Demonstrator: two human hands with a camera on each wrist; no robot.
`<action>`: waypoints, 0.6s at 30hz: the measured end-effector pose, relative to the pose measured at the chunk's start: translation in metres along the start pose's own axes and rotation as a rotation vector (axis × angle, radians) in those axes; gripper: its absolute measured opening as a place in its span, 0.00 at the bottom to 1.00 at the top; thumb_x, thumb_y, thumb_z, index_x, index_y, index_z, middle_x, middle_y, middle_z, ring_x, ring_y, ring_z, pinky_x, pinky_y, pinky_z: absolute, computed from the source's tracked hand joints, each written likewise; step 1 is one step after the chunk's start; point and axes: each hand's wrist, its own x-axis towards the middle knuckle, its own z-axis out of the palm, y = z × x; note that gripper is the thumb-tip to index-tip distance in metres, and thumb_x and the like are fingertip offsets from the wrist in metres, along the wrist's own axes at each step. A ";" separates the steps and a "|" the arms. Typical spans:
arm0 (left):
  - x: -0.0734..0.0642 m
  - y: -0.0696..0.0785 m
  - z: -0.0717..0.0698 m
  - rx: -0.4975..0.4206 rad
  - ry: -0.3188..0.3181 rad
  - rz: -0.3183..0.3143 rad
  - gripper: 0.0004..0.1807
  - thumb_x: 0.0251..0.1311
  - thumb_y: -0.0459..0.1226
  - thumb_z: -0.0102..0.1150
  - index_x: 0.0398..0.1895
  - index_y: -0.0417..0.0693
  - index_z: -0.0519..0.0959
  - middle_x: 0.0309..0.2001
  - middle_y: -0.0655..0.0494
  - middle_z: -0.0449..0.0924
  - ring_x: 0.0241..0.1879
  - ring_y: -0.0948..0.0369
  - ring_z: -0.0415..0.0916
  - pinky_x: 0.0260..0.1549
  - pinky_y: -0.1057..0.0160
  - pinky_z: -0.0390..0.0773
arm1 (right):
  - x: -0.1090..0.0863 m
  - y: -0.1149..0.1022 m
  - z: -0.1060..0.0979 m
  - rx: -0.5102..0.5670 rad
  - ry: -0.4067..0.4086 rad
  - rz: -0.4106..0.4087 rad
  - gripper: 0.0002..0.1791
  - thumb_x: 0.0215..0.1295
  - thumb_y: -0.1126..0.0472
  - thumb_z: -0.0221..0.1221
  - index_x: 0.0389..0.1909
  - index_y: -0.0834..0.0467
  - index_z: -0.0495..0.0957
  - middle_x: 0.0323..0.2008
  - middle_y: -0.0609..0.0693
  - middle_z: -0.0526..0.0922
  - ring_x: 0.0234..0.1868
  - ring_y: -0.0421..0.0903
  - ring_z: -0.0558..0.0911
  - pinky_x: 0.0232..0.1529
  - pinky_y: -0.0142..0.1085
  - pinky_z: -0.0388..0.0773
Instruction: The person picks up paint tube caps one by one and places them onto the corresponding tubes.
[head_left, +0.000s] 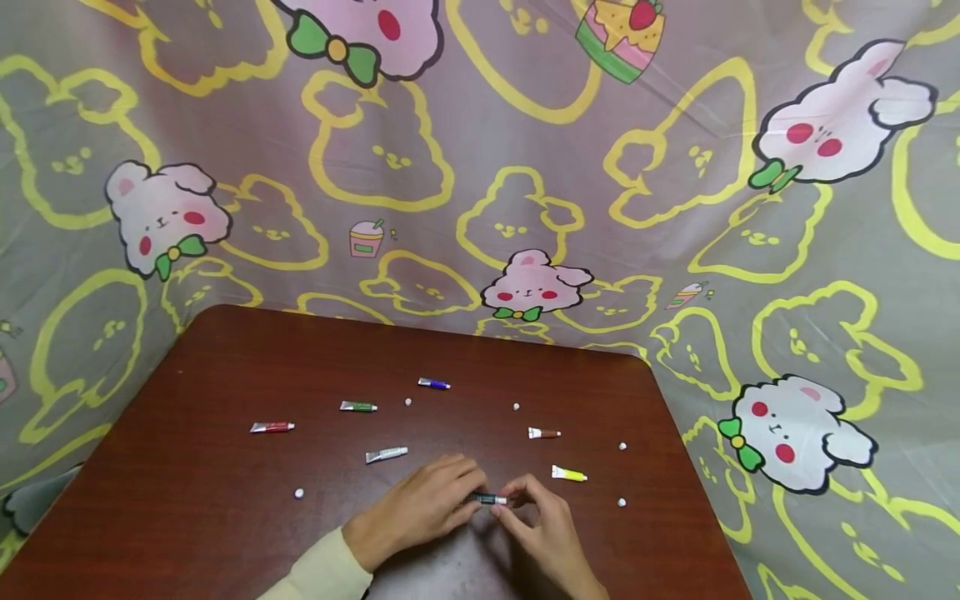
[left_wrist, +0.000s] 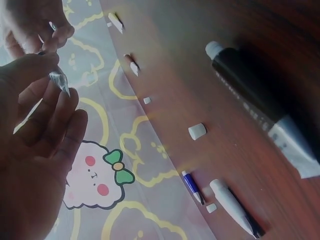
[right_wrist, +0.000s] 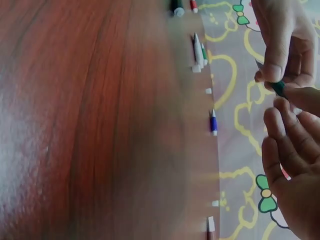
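Observation:
Both hands meet over the near part of the table in the head view. My left hand (head_left: 427,502) holds the body of a small dark green paint tube (head_left: 489,498), its crimped end hidden by the fingers. Thumb and fingers of my right hand (head_left: 551,533) pinch the white cap end of that tube. The right wrist view shows the dark green tube (right_wrist: 279,88) between the two hands. In the left wrist view its silver tail (left_wrist: 60,81) sticks out beside the left fingers.
Behind the hands lie white (head_left: 386,455), green (head_left: 359,407), red (head_left: 272,427) and blue (head_left: 434,384) tubes. Brown (head_left: 543,433) and yellow (head_left: 569,474) tubes lie right. A black tube (left_wrist: 255,95) lies close to the left wrist. Several white caps (head_left: 299,493) are scattered around.

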 end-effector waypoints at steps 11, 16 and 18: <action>0.001 0.000 -0.001 -0.003 0.003 0.008 0.14 0.60 0.38 0.80 0.43 0.53 0.82 0.39 0.65 0.81 0.39 0.67 0.79 0.50 0.64 0.83 | 0.000 0.000 -0.002 -0.034 -0.005 -0.040 0.11 0.67 0.68 0.73 0.42 0.50 0.84 0.36 0.41 0.91 0.37 0.34 0.87 0.37 0.39 0.86; 0.004 0.003 -0.004 -0.010 0.014 0.016 0.13 0.62 0.39 0.79 0.43 0.53 0.82 0.40 0.65 0.81 0.41 0.67 0.80 0.57 0.61 0.84 | 0.001 0.000 -0.001 -0.047 0.017 -0.021 0.11 0.70 0.68 0.70 0.36 0.47 0.82 0.29 0.37 0.88 0.31 0.31 0.83 0.34 0.31 0.81; 0.005 0.004 -0.005 -0.010 0.020 0.024 0.12 0.63 0.39 0.79 0.43 0.53 0.82 0.40 0.64 0.82 0.41 0.66 0.80 0.56 0.62 0.84 | 0.001 0.001 -0.001 -0.064 0.035 -0.007 0.14 0.71 0.67 0.68 0.31 0.46 0.80 0.25 0.35 0.85 0.28 0.29 0.80 0.31 0.27 0.78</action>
